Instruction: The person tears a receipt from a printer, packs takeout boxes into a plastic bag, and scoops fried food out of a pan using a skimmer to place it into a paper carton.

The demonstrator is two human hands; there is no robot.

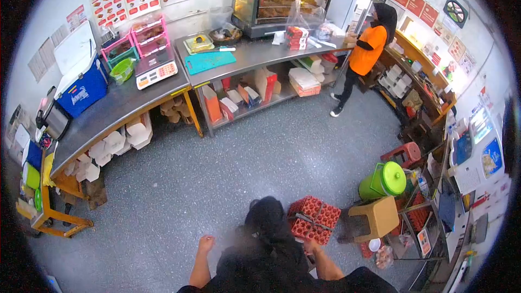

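Observation:
A stack of red egg trays (320, 214), bound with a dark strap, is at the lower middle, tilted so that its cupped face shows. My right hand (311, 247) is at its near edge with the fingers curled and appears to grip it; the fingertips are partly hidden. To the left, my left hand (206, 243) is raised with bent fingers closed, and nothing shows in it. Between my hands a blurred black cloth shape (266, 220) covers part of the view, and I cannot make out exactly what it is.
Right of the trays stand a tan stool (374, 218), a lidded green bucket (382, 180) and a red stool (402, 153). Steel counters hold a blue cooler (81, 89), a scale (156, 75) and a food warmer (282, 5). A person in orange (372, 46) stands at the back. Grey floor (217, 168) lies ahead.

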